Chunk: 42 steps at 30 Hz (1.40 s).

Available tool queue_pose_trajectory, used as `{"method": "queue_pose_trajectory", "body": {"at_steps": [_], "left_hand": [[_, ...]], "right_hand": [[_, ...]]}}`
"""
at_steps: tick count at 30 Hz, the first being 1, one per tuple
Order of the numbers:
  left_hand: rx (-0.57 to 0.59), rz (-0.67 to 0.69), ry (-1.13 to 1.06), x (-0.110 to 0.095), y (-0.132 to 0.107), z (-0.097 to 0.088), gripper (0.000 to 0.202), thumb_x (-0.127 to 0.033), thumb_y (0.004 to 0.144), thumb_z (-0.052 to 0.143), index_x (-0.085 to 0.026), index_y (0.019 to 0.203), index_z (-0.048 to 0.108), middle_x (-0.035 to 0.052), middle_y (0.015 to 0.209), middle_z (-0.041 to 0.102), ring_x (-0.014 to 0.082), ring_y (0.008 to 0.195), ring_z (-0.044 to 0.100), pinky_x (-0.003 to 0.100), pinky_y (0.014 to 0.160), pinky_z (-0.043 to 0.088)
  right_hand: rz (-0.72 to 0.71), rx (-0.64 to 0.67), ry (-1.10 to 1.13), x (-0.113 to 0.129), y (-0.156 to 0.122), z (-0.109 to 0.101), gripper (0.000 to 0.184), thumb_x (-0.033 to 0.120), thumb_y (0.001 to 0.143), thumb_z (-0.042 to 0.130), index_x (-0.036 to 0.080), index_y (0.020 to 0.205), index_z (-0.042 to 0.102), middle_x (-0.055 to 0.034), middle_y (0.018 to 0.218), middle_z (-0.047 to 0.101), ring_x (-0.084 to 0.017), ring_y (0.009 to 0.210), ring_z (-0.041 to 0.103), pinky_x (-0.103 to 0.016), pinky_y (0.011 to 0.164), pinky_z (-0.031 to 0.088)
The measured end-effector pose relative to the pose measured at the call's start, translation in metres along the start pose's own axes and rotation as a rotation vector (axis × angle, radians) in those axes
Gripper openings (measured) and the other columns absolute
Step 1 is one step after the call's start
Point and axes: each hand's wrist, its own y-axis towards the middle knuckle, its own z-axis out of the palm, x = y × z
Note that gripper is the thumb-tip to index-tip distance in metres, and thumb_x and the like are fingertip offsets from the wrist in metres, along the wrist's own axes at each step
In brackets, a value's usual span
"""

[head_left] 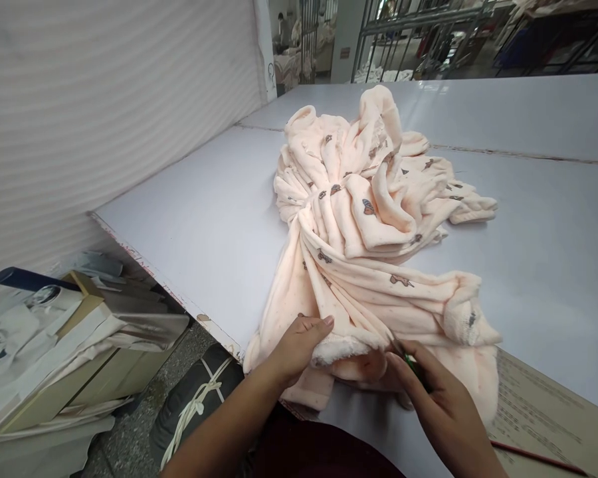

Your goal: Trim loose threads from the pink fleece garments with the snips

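A pile of pale peach fleece cloth (369,219), printed with butterflies, lies bunched on the table before me. My left hand (299,345) grips the cloth near its front, thumb on top, beside a fluffy white edge. Close to the other end of that edge, my right hand (433,385) is closed around a small tool (409,360) with a green part and a dark tip. The tip meets the cloth's edge, but most of the tool is hidden in my fingers, so its exact kind is unclear.
The white table (194,219) has a worn left edge. A printed brown cardboard sheet (543,411) and a red pencil-like stick (538,458) lie at right. Below on the left are a box with cloth (80,345) and a tied dark bundle (194,398). Metal racks (423,33) stand behind.
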Motion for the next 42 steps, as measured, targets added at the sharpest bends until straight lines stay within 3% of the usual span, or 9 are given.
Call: {"method": "queue_pose_trajectory", "body": {"at_steps": [6, 14, 20, 25, 29, 33, 37, 39, 42], "left_hand": [[0.044, -0.028, 0.015, -0.005, -0.002, 0.006, 0.047, -0.054, 0.078, 0.052, -0.01, 0.061, 0.055, -0.0009, 0.053, 0.045, 0.0076, 0.049, 0.035, 0.022, 0.051, 0.026], [0.088, -0.036, 0.114, -0.009, -0.005, 0.003, 0.051, -0.059, 0.076, 0.052, -0.012, 0.056, 0.052, -0.002, 0.051, 0.041, 0.0083, 0.05, 0.035, 0.022, 0.05, 0.025], [0.096, 0.003, 0.231, -0.011, -0.007, 0.008, 0.051, -0.058, 0.08, 0.046, -0.013, 0.056, 0.049, -0.0019, 0.053, 0.041, 0.0099, 0.054, 0.039, 0.022, 0.052, 0.029], [0.113, 0.04, 0.293, -0.011, -0.005, 0.011, 0.05, -0.057, 0.082, 0.043, -0.013, 0.059, 0.05, -0.0017, 0.056, 0.041, 0.01, 0.056, 0.039, 0.022, 0.054, 0.031], [0.153, 0.017, 0.262, -0.01, -0.002, 0.008, 0.049, -0.055, 0.083, 0.04, -0.012, 0.063, 0.051, -0.0008, 0.057, 0.042, 0.0098, 0.054, 0.038, 0.022, 0.053, 0.033], [0.16, 0.033, 0.357, -0.016, -0.007, 0.003, 0.039, -0.045, 0.082, 0.048, -0.012, 0.061, 0.052, -0.0009, 0.057, 0.042, 0.0101, 0.054, 0.04, 0.022, 0.052, 0.032], [-0.082, 0.479, 0.754, -0.02, -0.019, 0.002, 0.009, -0.019, 0.072, 0.052, -0.014, 0.069, 0.058, 0.0075, 0.088, 0.052, 0.0167, 0.079, 0.05, 0.026, 0.07, 0.041], [0.047, 0.591, 0.932, -0.016, -0.02, -0.002, 0.012, -0.012, 0.064, 0.051, -0.015, 0.072, 0.06, 0.0108, 0.103, 0.054, 0.0196, 0.09, 0.052, 0.027, 0.079, 0.041], [0.346, 0.256, 1.266, -0.004, -0.015, -0.019, 0.006, -0.013, 0.063, 0.051, -0.017, 0.065, 0.056, 0.0059, 0.079, 0.061, 0.0177, 0.073, 0.056, 0.025, 0.069, 0.043]], "right_hand": [[-0.056, 0.147, -0.014, 0.008, -0.008, 0.008, 0.02, 0.039, 0.087, 0.047, 0.024, 0.082, 0.059, 0.001, 0.074, 0.063, -0.016, 0.07, 0.061, -0.023, 0.062, 0.047], [-0.089, 0.179, -0.026, 0.011, -0.009, 0.007, 0.02, 0.037, 0.089, 0.045, 0.024, 0.081, 0.058, 0.0009, 0.074, 0.063, -0.015, 0.069, 0.061, -0.022, 0.061, 0.047], [-0.355, 0.161, -0.345, 0.012, -0.017, 0.006, 0.014, 0.035, 0.089, 0.047, 0.025, 0.097, 0.053, -0.0012, 0.082, 0.064, -0.016, 0.069, 0.064, -0.023, 0.056, 0.047], [-0.397, 0.105, -0.437, 0.018, -0.012, 0.014, 0.015, 0.034, 0.09, 0.045, 0.023, 0.087, 0.054, -0.0023, 0.076, 0.063, -0.019, 0.057, 0.063, -0.027, 0.045, 0.04], [-0.414, 0.178, -0.417, 0.022, -0.012, 0.011, 0.017, 0.032, 0.091, 0.043, 0.024, 0.083, 0.056, -0.0002, 0.074, 0.063, -0.016, 0.058, 0.063, -0.024, 0.047, 0.042], [-0.152, 0.18, -0.214, -0.002, -0.014, -0.011, 0.018, 0.041, 0.087, 0.047, 0.026, 0.089, 0.057, -0.0009, 0.08, 0.066, -0.017, 0.071, 0.065, -0.023, 0.061, 0.049], [0.111, 0.012, -0.141, -0.05, -0.013, -0.028, 0.029, 0.048, 0.081, 0.052, 0.023, 0.095, 0.055, -0.0033, 0.082, 0.067, -0.021, 0.07, 0.065, -0.029, 0.062, 0.052], [0.121, 0.007, -0.145, -0.068, -0.011, -0.028, 0.039, 0.049, 0.074, 0.059, 0.022, 0.101, 0.056, -0.0071, 0.099, 0.065, -0.025, 0.087, 0.064, -0.033, 0.073, 0.051], [0.115, 0.074, -0.113, -0.075, -0.01, -0.021, 0.03, 0.047, 0.075, 0.057, 0.022, 0.091, 0.061, -0.0044, 0.089, 0.067, -0.023, 0.085, 0.063, -0.031, 0.074, 0.05]]}}
